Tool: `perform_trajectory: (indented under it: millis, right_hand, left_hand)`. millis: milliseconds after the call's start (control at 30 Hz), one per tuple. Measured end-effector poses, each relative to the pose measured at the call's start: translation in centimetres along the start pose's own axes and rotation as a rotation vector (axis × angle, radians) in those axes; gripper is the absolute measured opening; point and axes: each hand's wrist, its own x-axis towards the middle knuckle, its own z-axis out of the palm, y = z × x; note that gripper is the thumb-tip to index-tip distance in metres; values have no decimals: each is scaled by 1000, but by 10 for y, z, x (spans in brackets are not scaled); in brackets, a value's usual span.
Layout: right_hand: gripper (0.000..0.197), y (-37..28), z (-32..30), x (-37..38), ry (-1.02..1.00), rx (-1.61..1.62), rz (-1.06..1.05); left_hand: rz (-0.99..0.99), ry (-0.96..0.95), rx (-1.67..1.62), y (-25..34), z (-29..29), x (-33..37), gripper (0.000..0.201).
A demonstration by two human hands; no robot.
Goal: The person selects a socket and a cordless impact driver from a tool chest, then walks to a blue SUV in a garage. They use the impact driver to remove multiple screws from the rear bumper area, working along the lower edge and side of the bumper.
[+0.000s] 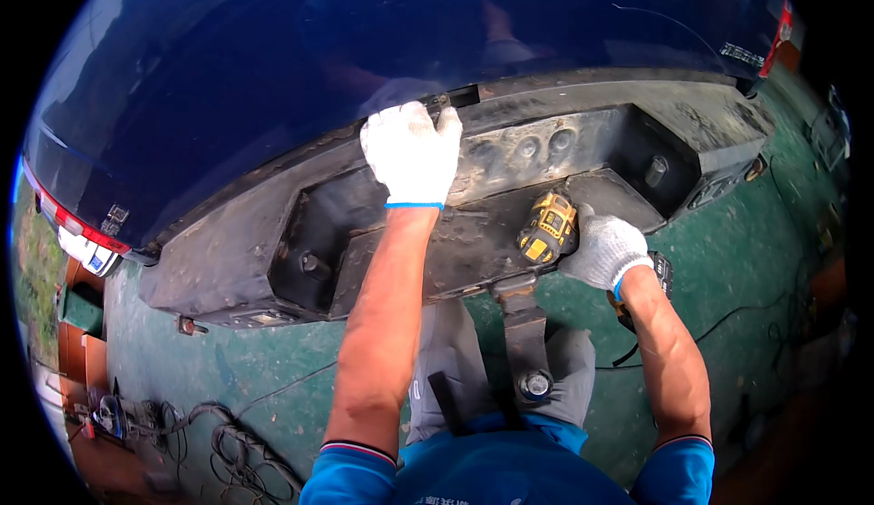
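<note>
My left hand, in a white knit glove with a blue cuff, is closed at the lower edge of the dark blue vehicle tailgate. Its fingertips are bent over a small dark part at a slot in that edge; what they grip is hidden. Further right, my right hand, gloved alike, is wrapped around a yellow and black cordless driver. The tool is over the step of the black metal rear bumper, its battery showing behind my wrist.
A hitch tongue with a ball sticks out from the bumper between my legs. Cables and hoses lie on the green floor at the lower left. A green bin stands at the far left. A thin cord crosses the floor at right.
</note>
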Motion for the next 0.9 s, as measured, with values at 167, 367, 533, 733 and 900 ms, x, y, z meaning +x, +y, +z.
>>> perform_trajectory:
  millis: [167, 367, 533, 733, 900]
  right_hand:
    - [59, -4, -2, -1, 0, 3, -8]
    - [72, -5, -5, -1, -24, -16, 6]
    - [70, -5, -4, 0, -32, -27, -6]
    - [65, -6, -3, -1, 2, -14, -7]
    - [65, -4, 0, 1, -1, -19, -7]
  left_hand:
    - [5, 28, -8, -6, -4, -3, 45]
    - [79, 206, -197, -19, -18, -29, 31]
    - [201, 82, -183, -30, -24, -22, 37]
    - [371, -6, -189, -18, -33, -26, 44]
    - [299, 217, -424, -27, -43, -45, 24]
